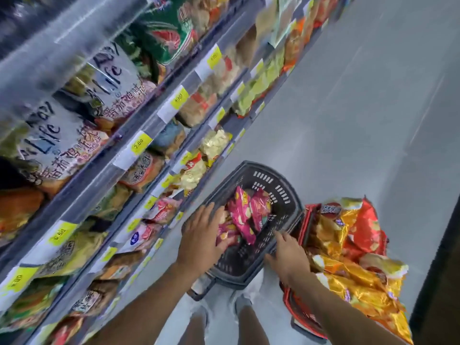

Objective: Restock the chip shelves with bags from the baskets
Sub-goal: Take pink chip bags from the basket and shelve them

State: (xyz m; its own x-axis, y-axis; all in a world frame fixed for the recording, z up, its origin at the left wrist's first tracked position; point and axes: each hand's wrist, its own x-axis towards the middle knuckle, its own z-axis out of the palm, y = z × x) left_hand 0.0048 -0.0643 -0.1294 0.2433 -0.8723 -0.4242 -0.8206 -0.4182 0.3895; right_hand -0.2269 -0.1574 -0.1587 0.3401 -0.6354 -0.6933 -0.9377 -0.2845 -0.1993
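**Hands reach into dark basket beside stocked chip shelves**

Chip shelves [139,155] fill the frame left of the dark basket [281,192], their bags motion-blurred and most print unreadable; yellow price tags [141,143] line the shelf edges, figures hard to make out. The left hand [201,235] lies flat, fingers spread, on the basket's near-left rim over a pink bag, gripping nothing that can be seen. Glossy pink chip bags [240,215] lie crumpled inside the basket, partly hidden by that hand. The right hand [286,255] rests loosely open, fingertips against the basket's right wall. Right of the basket, touching it, a red basket [308,322] overflows with gold and red bags [348,245], its frame mostly covered. Bare grey floor [361,108] stretches beyond the dark basket.
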